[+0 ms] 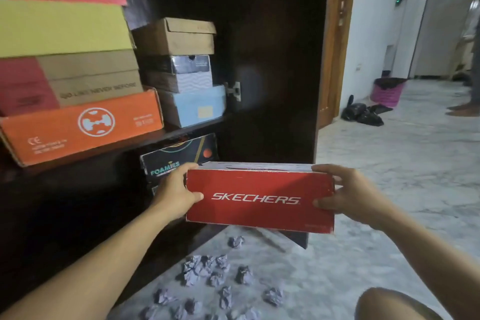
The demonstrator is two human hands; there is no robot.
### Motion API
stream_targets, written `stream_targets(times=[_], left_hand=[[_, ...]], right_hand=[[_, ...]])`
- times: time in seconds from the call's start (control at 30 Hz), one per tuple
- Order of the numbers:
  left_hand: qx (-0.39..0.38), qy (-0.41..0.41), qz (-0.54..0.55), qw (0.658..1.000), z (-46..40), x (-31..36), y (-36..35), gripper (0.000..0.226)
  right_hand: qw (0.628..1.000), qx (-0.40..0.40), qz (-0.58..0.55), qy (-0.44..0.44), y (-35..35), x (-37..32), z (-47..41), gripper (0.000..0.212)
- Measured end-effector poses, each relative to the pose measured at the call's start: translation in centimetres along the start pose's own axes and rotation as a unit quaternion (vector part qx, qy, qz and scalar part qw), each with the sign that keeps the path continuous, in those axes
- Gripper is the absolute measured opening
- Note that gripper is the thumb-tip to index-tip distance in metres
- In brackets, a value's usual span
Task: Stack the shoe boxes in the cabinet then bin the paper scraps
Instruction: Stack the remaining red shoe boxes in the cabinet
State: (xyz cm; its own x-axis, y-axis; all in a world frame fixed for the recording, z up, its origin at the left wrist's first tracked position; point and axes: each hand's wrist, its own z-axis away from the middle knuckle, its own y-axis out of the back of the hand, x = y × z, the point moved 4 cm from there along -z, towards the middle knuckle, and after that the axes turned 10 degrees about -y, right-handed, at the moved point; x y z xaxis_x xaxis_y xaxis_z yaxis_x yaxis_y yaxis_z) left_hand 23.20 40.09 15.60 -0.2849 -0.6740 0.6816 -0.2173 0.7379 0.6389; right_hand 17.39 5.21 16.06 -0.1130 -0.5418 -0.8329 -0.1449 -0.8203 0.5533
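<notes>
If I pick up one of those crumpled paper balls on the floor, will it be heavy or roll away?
Probably very light: each paper ball is just crumpled paper. Its bumpy, creased shape would likely stop it rolling far. It would probably squash easily in your fingers.

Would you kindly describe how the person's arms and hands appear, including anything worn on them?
Both forearms are bare as far as the frame shows, with no sleeves visible. The left hand and right hand wear no gloves, and no rings, watch or bracelet can be seen. No markings are visible.
</notes>
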Motion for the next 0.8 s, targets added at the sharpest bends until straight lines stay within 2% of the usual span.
stream_targets(times=[0.13, 0.43, 0.67, 0.8], left_hand=[[0.086, -0.006, -0.039, 0.996, 0.8, 1.4, 7.3, 0.07], [0.266, -0.047, -0.107, 0.957, 0.9, 7.4, 22.4, 0.073], [0.365, -0.102, -0.159, 0.912, -1.1, 14.1, 31.7, 0.068], [0.405, -0.11, -0.138, 0.897, -3.7, 16.7, 35.2, 0.066]], right_hand=[[0.997, -0.01, -0.007, 0.075, -1.4, -6.5, -0.4, 0.065], [0.968, 0.066, -0.042, 0.239, -1.7, -21.5, 0.3, 0.065], [0.932, 0.128, -0.103, 0.322, 0.8, -32.9, 0.5, 0.064], [0.917, 0.153, -0.112, 0.351, 2.2, -38.5, -0.1, 0.062]])
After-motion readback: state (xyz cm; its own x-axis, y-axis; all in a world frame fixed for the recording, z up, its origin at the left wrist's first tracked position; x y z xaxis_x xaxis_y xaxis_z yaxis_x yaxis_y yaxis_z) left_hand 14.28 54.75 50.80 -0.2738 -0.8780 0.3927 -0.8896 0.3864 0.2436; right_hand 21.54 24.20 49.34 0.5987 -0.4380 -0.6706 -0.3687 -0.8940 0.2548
